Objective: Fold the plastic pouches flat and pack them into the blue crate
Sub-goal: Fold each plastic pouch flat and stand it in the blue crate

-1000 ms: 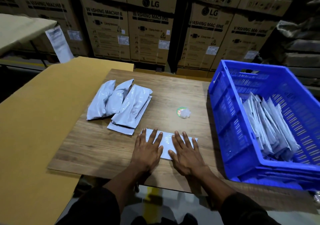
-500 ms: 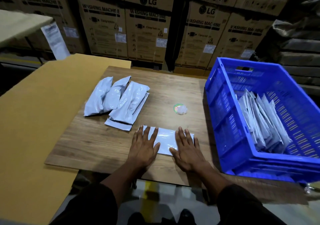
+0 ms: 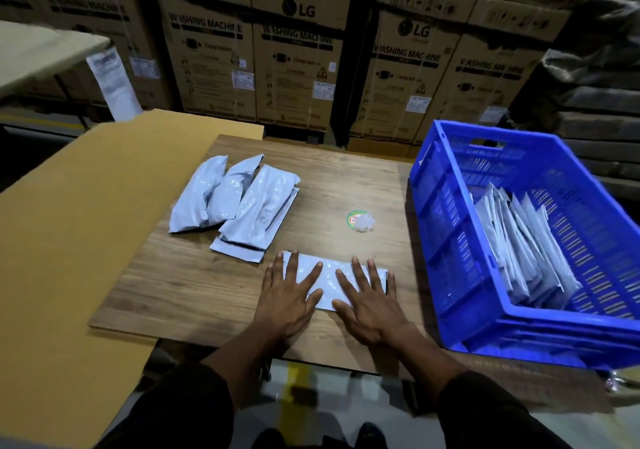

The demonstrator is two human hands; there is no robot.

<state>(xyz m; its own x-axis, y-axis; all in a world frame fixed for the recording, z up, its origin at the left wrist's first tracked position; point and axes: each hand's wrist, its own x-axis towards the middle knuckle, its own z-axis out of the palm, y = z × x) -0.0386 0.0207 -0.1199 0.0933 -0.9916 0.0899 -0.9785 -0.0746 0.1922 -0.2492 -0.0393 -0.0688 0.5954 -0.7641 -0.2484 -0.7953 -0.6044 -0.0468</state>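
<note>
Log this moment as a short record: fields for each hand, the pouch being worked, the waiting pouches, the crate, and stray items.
left hand: left hand flat, fingers spread, pressing the pouch's left end
right hand: right hand flat, pressing its right end
worked pouch: flattened pouch on the wooden board
waiting pouches: puffy pouch pile at the board's far left
crate: blue crate to the right, holding packed pouches stood on edge
stray: crumpled wrapper mid-board

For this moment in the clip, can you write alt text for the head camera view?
Both hands, left hand and right hand, press flat with spread fingers on a grey plastic pouch at the near edge of a wooden table. A pile of unfolded pouches lies to the left; a blue crate on the right holds folded pouches.
</note>
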